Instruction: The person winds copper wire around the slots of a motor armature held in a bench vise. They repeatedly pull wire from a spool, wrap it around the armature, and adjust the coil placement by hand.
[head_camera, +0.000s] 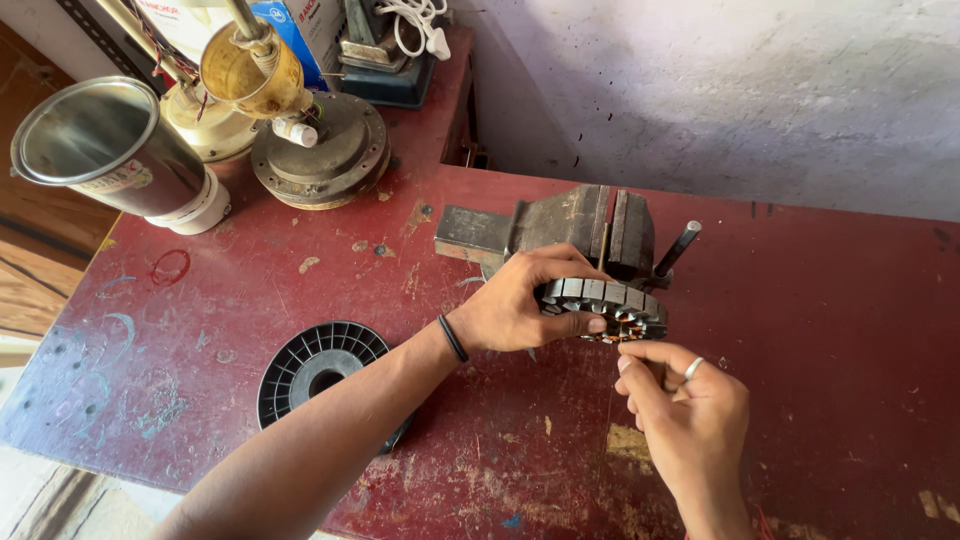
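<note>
Gripping the toothed stator core (603, 305) edge-up in your left hand (520, 305), just before the bench vise (580, 225) on the red surface (830, 330), your right hand (685, 400) pinches at its windings; steady, delicate fingertip work seems called for.

Left hand (515, 305) holds a slotted metal stator (606, 306) by the vise (570, 225); right hand (685, 400) pinches below it.

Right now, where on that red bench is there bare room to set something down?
The widest bare patch of the bench lies right of the vise, up to the wall. Another lies between the black spool and the steel cup. It is crowded at the back left corner, and around the stator between the left hand and right hand.
</note>
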